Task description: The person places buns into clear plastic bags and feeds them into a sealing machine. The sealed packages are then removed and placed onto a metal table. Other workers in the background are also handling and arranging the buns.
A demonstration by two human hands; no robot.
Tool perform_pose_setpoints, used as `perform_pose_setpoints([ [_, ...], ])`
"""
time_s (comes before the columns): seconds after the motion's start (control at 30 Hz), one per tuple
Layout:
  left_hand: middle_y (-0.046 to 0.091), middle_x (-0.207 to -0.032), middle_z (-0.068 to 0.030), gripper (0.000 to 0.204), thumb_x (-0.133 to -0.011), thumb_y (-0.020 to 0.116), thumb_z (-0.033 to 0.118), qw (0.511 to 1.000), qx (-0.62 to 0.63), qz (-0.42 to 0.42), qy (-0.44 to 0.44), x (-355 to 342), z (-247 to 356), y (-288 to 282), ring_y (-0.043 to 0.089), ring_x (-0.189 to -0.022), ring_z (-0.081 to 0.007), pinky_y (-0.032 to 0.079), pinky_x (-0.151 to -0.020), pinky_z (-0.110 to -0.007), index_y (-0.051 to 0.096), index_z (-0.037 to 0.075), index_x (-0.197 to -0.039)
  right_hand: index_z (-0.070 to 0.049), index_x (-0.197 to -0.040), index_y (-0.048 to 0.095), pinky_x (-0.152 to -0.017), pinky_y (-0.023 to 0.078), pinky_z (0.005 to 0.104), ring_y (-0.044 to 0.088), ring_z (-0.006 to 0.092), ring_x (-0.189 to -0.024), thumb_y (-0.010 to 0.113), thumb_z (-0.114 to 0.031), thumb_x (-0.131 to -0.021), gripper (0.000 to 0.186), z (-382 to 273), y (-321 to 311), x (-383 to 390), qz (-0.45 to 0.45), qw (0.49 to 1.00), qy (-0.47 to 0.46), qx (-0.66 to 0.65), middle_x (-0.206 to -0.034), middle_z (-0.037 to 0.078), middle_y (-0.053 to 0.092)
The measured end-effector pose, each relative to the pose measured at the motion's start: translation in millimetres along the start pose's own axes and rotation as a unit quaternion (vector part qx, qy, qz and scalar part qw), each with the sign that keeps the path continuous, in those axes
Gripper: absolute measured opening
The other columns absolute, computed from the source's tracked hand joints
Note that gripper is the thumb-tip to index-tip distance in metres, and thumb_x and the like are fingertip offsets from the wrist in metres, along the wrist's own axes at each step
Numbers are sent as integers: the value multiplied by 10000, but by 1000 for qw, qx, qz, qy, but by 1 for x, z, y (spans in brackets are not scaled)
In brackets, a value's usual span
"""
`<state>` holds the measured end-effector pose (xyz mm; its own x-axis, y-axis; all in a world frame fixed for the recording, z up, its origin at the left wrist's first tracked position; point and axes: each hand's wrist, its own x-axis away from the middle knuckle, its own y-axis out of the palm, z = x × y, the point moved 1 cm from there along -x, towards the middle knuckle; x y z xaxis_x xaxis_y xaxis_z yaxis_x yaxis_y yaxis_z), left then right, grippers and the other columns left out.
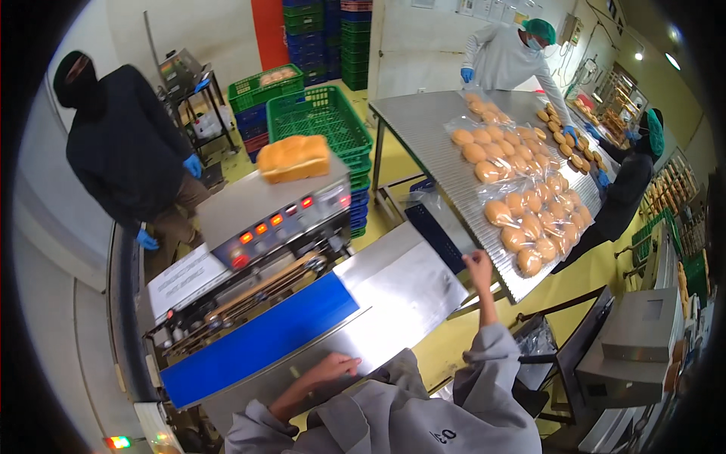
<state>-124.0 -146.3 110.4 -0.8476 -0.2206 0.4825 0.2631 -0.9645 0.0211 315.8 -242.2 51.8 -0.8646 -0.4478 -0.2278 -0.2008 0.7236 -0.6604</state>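
My left hand [338, 366] hovers at the near edge of the steel plate [393, 325] on a sealing machine, its fingers curled in with nothing visible in them. My right hand [478, 270] is raised beside the plate's right end, close to the long steel table's edge. Its fingers are bent together, and I see no object between them. In front of my left hand runs the machine's blue belt [261, 340]. A golden loaf of bread [295, 159] rests on top of the machine's control box [276, 219], which has red lit displays.
Clear bags of round buns [533, 216] lie on the steel table [408, 113]. Two people in gloves [522, 60] [639, 174] work at its far side. Another person in black [125, 144] stands left, behind the machine. Green crates [321, 125] are stacked beyond it.
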Motion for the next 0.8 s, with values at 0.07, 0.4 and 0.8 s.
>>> perform_pose_setpoints([
  [0.07, 531, -691, -2, 272, -856, 482, 246, 997, 13, 28, 72, -67, 28, 6, 441, -640, -59, 365, -601, -215, 564, 18, -730, 6, -1057, 499, -843, 376, 373, 475, 329, -983, 647, -336, -695, 520, 30, -23, -74, 62, 986, -36, 150, -1070, 181, 505],
  [0.4, 541, -1001, -53, 372, -843, 488, 366, 967, 244, 74, 4, -360, 103, 95, 502, -926, -151, 405, -788, -298, 491, 44, -1029, -76, -1034, 501, -845, 324, 463, 388, 308, -1053, 547, -489, -721, 520, 55, -65, -92, -21, 964, -50, 261, -1117, 113, 442],
  [0.8, 591, -903, -122, 277, -832, 533, 251, 814, 442, 348, 145, -399, 152, 113, 589, -788, -184, 469, -729, -289, 533, -12, -917, 18, -884, 568, -657, 433, 343, 550, 292, -733, 627, -280, -731, 340, 37, 2, -203, -246, 968, 14, -55, -805, 150, 594],
])
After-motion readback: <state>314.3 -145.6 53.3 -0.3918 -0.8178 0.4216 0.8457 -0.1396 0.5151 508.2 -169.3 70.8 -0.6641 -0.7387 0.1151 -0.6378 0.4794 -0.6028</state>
